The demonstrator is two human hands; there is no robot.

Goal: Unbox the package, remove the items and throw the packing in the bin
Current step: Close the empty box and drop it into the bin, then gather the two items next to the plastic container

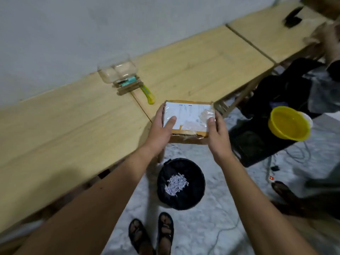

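Left hand and right hand grip package — above bin

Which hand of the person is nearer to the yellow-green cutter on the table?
Left. The left hand grips the box's left side, just below and right of the yellow-green cutter. The right hand holds the box's far side, with the whole box between it and the cutter.

Light wooden desks butt end to end along a plain grey-white wall, their wooden legs showing beyond the hands; below the hands, a mottled white marble-patterned floor under dim light.
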